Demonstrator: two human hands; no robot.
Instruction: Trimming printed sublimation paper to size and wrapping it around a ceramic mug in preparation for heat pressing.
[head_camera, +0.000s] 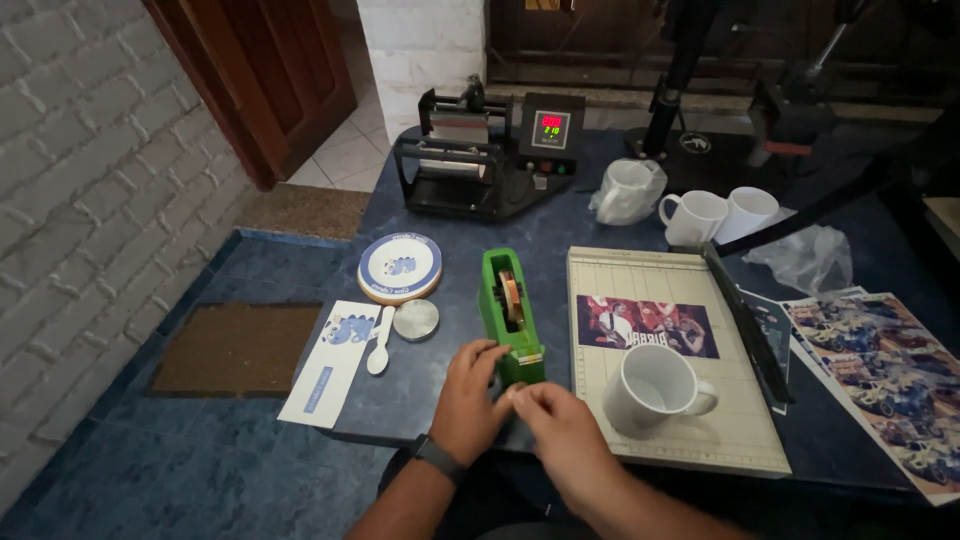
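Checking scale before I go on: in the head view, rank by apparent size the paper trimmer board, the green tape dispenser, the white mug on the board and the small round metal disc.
1. Paper trimmer board
2. Green tape dispenser and white mug: look alike, unranked.
3. Round metal disc

Just right of the grip, a white mug (655, 388) lies on a paper trimmer (672, 440) beside a printed photo strip (645, 325). To the left lie a round plate (400, 267), a small disc (415, 320) and what may be a spoon (379, 345). Beyond stands a black mug press (485, 150).
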